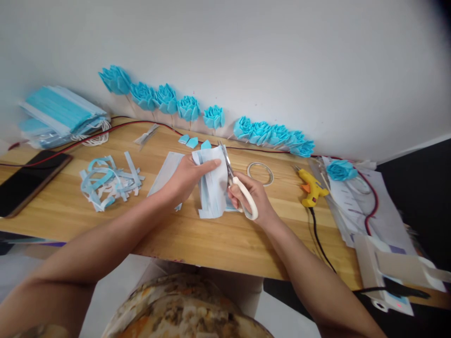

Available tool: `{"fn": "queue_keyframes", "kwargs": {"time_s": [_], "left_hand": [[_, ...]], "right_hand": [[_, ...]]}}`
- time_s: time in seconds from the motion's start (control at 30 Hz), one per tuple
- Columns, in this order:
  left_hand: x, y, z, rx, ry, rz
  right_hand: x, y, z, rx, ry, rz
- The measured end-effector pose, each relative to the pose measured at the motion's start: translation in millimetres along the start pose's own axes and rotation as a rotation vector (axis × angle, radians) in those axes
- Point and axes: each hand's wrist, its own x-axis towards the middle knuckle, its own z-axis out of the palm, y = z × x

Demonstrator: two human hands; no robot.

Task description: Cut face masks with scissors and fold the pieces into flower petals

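My left hand (190, 171) pinches a pale blue-white face mask piece (213, 195) between thumb and fingers, holding it above the table. In my right hand (255, 195) is a pair of scissors (249, 203) with white handles. Its metal blades point up and away, along the right edge of the mask piece. Whether the blades are apart is hard to make out. Behind the left hand lies a flat whitish strip of mask fabric (165, 171). Small cut blue petals (192, 142) rest just beyond the scissor tips.
Blue fabric roses (189, 109) line the wall. Stacked masks (65, 112), a phone (33, 178) and a scrap pile (109, 180) are at left. Right of the hands lie a tape roll (260, 173), a yellow glue gun (310, 188), papers (369, 197) and a power strip (384, 277).
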Motion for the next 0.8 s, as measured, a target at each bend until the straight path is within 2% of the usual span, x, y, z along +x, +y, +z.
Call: {"fn": "queue_keyframes", "kwargs": {"time_s": [0.5,0.8], "left_hand": [[0.2,2.7,0.1,0.009,-0.003,-0.019],[5.2,1.0,-6.3,-0.023,-0.05,-0.006]], "right_hand": [[0.4,2.6,-0.5,-0.001,0.017,0.026],[-0.9,1.3,-4.9,0.06,0.013,0.014]]}}
